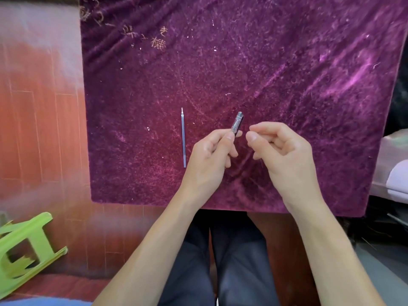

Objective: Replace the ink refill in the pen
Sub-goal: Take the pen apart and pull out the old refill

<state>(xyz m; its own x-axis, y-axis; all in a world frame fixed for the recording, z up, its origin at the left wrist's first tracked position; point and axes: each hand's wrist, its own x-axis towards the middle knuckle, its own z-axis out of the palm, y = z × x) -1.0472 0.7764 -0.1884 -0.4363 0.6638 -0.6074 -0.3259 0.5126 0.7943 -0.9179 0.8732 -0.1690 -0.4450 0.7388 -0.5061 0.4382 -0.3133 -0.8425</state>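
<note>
A thin blue ink refill [183,138] lies lengthwise on the purple velvet cloth [242,62], its metal tip pointing away from me. To its right, my left hand [209,160] grips a clear pen [237,124]; only its capped upper end sticks out above my thumb and fingers, tilted up and to the right. My right hand [280,149] hovers just right of the pen with its fingers curled and thumb near the forefinger; whether it holds anything small is hidden.
The cloth covers a table whose near edge runs above my lap. An overturned green plastic stool [24,250] lies on the red-brown floor at lower left. Pale bundled objects [397,168] sit at the right edge.
</note>
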